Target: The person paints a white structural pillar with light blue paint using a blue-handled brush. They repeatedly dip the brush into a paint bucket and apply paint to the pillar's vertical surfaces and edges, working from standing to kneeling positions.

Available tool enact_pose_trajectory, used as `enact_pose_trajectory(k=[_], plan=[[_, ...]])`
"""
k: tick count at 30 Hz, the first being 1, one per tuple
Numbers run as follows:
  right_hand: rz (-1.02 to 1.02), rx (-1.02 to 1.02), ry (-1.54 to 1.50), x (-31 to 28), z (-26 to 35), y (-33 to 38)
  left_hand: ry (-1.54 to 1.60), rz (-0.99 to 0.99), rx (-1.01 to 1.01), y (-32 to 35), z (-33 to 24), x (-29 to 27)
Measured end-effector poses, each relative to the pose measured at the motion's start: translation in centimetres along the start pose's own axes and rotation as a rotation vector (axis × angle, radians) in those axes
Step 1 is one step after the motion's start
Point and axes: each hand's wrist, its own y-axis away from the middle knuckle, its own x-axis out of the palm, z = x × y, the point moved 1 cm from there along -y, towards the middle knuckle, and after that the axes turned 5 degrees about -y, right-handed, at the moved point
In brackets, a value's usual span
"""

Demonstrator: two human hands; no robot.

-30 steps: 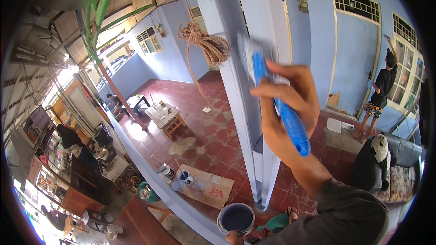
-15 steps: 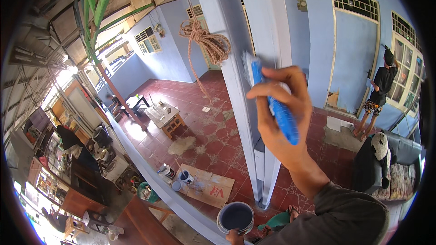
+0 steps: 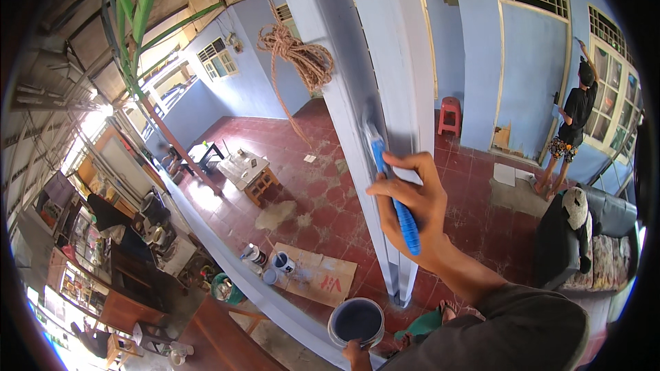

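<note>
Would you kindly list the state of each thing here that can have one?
Right hand: gripping the blue-handled paintbrush.
Paintbrush: bristles against the pale post.
Left hand: holding the paint can.
Paint can: open, dark blue paint inside.
Rope: coiled, hanging.
Blue door: closed.

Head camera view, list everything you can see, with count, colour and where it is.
paintbrush: one, blue handle, against the post
post: one, pale blue-white, centre
paint can: one, dark blue paint inside, bottom centre
rope: one coil, tan, hanging left of the post
cardboard: one sheet, brown, on the red floor tiles
small cans: about three, by the cardboard
low table: one, wooden, left of centre
stool: one, red, by the blue wall
sofa: one, dark, right edge
other person: one, dark shirt, at the blue door
left hand: under the can, grip hidden
right hand: closed on the paintbrush
</note>
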Motion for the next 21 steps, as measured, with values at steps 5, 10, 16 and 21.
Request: enact_pose_trajectory(k=[5, 10, 16, 21], plan=[[-0.176, -0.086, -0.041, -0.8, 1.6, -2.8, 0.620, 0.015, -0.506, -1.3, 0.8, 1.7], [-0.175, -0.271, -0.075, -0.1, 1.7, -8.1, 0.707, -0.041, -0.616, -1.5, -6.1, -1.8], [0.005, -0.032, -0.072, -1.8, -0.5, -0.3, 1.006, -0.168, -0.964, -2.0, -10.8, -2.5], [0.122, 0.128, -0.132, -2.2, -1.9, 7.4, 0.748, -0.051, -0.755, -0.9, -5.7, -1.1]])
